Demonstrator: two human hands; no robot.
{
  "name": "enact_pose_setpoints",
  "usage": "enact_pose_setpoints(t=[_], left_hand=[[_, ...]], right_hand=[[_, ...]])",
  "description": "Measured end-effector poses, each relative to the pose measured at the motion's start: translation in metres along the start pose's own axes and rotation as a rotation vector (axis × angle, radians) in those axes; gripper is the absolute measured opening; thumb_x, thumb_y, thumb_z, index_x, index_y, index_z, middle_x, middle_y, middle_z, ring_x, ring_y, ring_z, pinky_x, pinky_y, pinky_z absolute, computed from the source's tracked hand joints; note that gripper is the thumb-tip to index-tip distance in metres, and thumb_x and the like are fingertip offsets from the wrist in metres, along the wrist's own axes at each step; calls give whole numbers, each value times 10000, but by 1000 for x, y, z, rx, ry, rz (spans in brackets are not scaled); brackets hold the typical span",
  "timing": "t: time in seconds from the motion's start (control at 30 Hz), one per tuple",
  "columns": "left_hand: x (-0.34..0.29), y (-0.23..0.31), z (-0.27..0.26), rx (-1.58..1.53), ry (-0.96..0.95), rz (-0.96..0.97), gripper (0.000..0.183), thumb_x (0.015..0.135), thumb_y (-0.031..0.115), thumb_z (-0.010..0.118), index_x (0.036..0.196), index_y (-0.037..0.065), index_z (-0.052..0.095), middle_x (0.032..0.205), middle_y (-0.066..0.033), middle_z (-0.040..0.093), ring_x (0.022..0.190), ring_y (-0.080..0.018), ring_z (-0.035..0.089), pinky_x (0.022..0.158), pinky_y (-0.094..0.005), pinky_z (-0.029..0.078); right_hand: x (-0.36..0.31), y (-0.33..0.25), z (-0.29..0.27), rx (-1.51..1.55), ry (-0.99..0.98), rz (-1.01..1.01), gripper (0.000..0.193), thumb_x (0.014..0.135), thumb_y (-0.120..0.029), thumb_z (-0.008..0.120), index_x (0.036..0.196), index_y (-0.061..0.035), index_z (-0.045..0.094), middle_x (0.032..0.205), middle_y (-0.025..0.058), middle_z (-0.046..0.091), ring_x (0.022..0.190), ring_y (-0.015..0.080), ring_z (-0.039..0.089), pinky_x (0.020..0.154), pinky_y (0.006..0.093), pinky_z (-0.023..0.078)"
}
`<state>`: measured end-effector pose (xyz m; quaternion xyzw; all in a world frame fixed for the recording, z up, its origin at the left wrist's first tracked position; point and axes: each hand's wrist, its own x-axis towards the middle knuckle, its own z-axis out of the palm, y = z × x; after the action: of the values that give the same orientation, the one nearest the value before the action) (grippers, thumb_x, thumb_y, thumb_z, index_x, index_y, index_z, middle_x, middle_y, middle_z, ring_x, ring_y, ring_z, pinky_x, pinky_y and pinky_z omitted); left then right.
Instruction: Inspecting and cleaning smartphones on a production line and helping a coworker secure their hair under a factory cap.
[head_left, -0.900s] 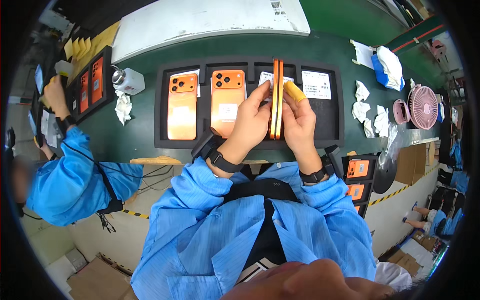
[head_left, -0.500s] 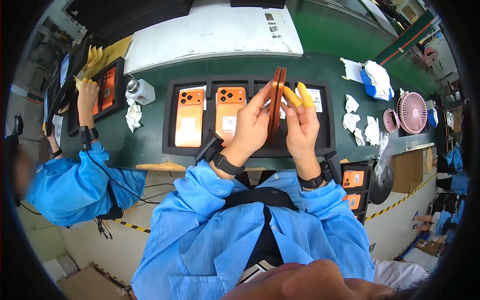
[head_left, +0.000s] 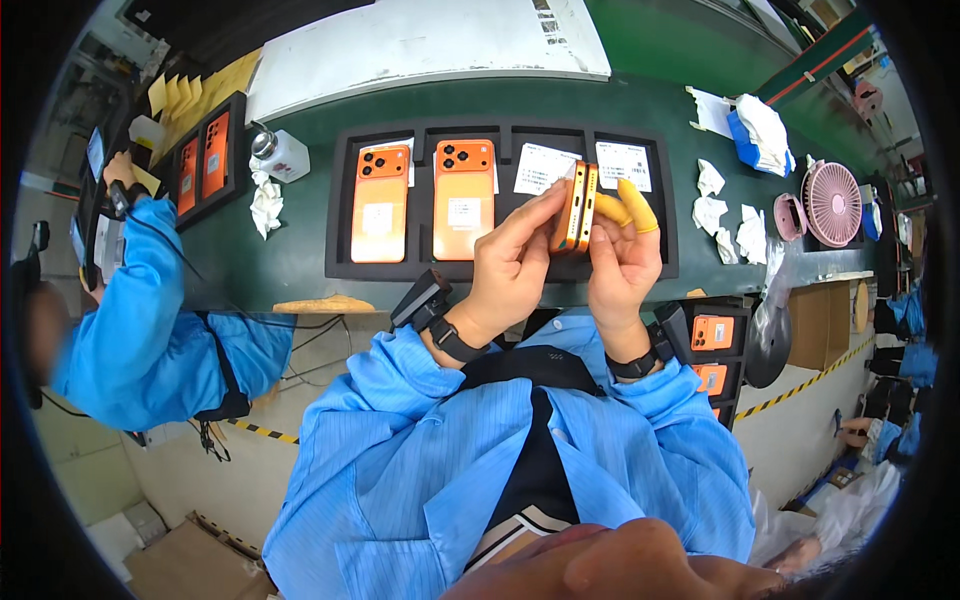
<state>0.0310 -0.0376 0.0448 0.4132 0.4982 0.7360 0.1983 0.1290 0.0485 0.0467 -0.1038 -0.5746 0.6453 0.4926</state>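
Observation:
Two orange smartphones are held face to face or back to back over the right part of a black foam tray (head_left: 340,262), their port ends turned toward me. My left hand (head_left: 512,268) grips the left phone (head_left: 573,212) by its outer side, and my right hand (head_left: 622,272), with yellow finger cots on two fingers, holds the right phone (head_left: 590,195). Two more orange phones (head_left: 380,217) (head_left: 464,208) lie camera side up in the tray's left slots, each bearing a white label. Printed paper slips (head_left: 545,168) (head_left: 623,166) show in the right slots.
Left of the tray stand a pump bottle (head_left: 284,156) and crumpled tissue (head_left: 266,205). To the right are tissue scraps (head_left: 709,214), a tissue pack (head_left: 762,140) and a pink fan (head_left: 832,204). Another phone tray (head_left: 737,365) sits below the bench edge. A co-worker (head_left: 150,300) works at left.
The two phones have tipped so their port ends now face me, and both hands have come slightly lower and to the right. The co-worker's arm has drawn back from the tray at left.

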Motion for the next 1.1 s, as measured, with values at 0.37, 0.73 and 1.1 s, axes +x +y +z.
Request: enact_pose_setpoints(t=[0.37, 0.73, 1.1], left_hand=[[-9, 6, 1, 17, -16, 38, 516, 824, -204, 384, 1276, -49, 577, 1373, -212, 545, 1306, -296, 512, 1076, -365, 427], [-13, 9, 0, -163, -74, 29, 540, 802, -226, 383, 1298, -53, 509, 1462, -216, 429, 1326, -308, 481, 1055, -394, 460], [-8, 14, -5, -50, -99, -18, 517, 775, -173, 472, 1271, -27, 467, 1507, -211, 380, 1370, -322, 429, 1072, -417, 448]], right_hand=[[-10, -13, 0, -48, 17, 38, 522, 924, 127, 446, 1425, 36, 330, 1227, 222, 597, 1155, 261, 617, 1013, 369, 489], [-15, -19, 1, -34, -3, 40, 521, 928, 119, 451, 1428, 34, 330, 1239, 218, 593, 1178, 267, 605, 1025, 371, 484], [-13, -21, 2, -46, -18, 44, 501, 942, 94, 460, 1424, 34, 338, 1229, 211, 602, 1147, 255, 625, 993, 351, 501]])
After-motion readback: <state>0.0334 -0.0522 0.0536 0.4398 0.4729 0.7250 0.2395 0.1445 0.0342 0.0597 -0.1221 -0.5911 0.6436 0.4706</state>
